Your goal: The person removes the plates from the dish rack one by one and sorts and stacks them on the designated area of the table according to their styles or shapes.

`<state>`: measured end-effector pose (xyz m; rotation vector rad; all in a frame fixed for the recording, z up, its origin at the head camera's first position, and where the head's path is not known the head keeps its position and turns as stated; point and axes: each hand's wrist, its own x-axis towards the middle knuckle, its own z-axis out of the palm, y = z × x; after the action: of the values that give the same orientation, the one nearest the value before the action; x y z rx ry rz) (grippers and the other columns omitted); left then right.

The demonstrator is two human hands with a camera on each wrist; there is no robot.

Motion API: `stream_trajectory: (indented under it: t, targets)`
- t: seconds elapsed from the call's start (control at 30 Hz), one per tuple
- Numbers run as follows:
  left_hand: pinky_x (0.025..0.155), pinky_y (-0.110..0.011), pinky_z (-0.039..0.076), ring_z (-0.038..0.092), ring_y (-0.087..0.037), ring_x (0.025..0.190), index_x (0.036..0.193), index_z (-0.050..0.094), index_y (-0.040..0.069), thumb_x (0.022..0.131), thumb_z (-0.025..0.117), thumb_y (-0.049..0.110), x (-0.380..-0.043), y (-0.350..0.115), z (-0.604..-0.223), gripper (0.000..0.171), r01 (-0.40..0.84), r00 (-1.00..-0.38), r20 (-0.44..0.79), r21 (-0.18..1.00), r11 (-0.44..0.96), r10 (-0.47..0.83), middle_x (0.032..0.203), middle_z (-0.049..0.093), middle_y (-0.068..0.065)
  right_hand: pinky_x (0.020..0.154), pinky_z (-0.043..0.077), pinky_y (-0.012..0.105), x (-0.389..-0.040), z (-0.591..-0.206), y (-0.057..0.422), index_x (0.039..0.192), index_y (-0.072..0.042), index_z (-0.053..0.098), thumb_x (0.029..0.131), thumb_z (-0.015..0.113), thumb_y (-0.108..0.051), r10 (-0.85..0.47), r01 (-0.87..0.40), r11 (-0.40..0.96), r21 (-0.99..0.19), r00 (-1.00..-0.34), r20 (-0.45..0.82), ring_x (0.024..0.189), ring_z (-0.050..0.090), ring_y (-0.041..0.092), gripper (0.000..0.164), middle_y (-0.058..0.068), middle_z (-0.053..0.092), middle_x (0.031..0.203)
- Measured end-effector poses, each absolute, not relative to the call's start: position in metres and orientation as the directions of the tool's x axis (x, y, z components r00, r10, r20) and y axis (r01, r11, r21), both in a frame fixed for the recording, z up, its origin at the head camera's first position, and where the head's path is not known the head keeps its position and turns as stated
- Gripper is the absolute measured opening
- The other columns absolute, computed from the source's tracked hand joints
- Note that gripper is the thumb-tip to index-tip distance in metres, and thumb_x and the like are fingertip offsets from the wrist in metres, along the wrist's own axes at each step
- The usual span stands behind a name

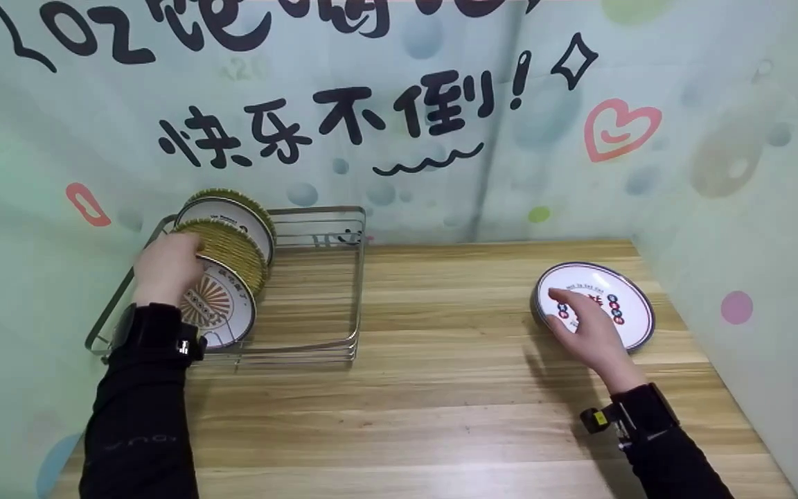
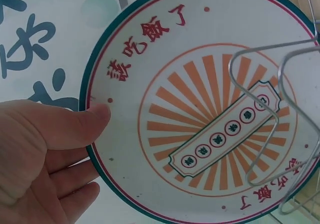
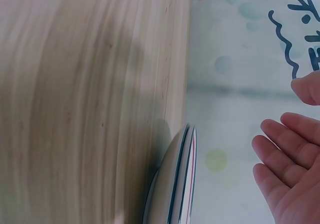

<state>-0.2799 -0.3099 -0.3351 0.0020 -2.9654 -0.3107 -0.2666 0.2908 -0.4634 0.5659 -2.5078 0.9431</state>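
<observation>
At the metal wire rack [image 1: 359,284], my left hand [image 1: 165,267] pinches the edge of a round plate [image 1: 222,312]. In the left wrist view the thumb lies on the face of this plate [image 2: 220,28], with the fingers behind its edge. Orange rays, red characters and a green rim decorate it; it stands tilted among the rack's wires. Behind it stand a gold ribbed disc [image 1: 236,251] and another white plate [image 1: 240,216]. My right hand [image 1: 589,329] is held above a stack of plates [image 1: 638,315], holding nothing. The right wrist view shows its fingers apart from the stack [image 3: 186,184].
The rack stands at the left back of the wooden table [image 1: 440,395]. A pale printed cloth [image 1: 343,62] with black lettering hangs behind the table, and similar walls enclose both sides. The plate stack lies near the right wall [image 1: 773,229].
</observation>
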Motion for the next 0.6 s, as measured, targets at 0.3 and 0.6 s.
stream_trajectory:
  t: [0.3, 0.6]
  targets:
    - [0.065, -0.058, 0.042, 0.055, -0.047, 0.085, 0.098, 0.065, 0.0, 0.082, 0.062, 0.004, -0.28, -0.314, -0.341, 0.017, 0.022, -0.985, 0.17, 0.188, 0.982, -0.01, 0.097, 0.061, -0.026, 0.094, 0.037, 0.048, -0.267, -0.464, 0.284, 0.119, 0.005, 0.056, 0.081, 0.066, -0.005, -0.242, -0.519, 0.671, -0.53, -0.829, 0.505, 0.107, 0.052, 0.036, 0.04, 0.021, 0.058, 0.117]
    - [0.058, -0.053, 0.041, 0.056, -0.042, 0.076, 0.084, 0.066, 0.001, 0.072, 0.052, -0.012, -0.282, -0.316, -0.342, 0.022, 0.074, -0.974, 0.223, 0.188, 0.979, 0.031, 0.084, 0.062, -0.023, 0.096, 0.036, 0.048, -0.267, -0.463, 0.274, 0.12, 0.003, 0.056, 0.082, 0.066, -0.007, -0.262, -0.534, 0.661, -0.528, -0.823, 0.505, 0.109, 0.051, 0.036, 0.041, 0.02, 0.058, 0.118]
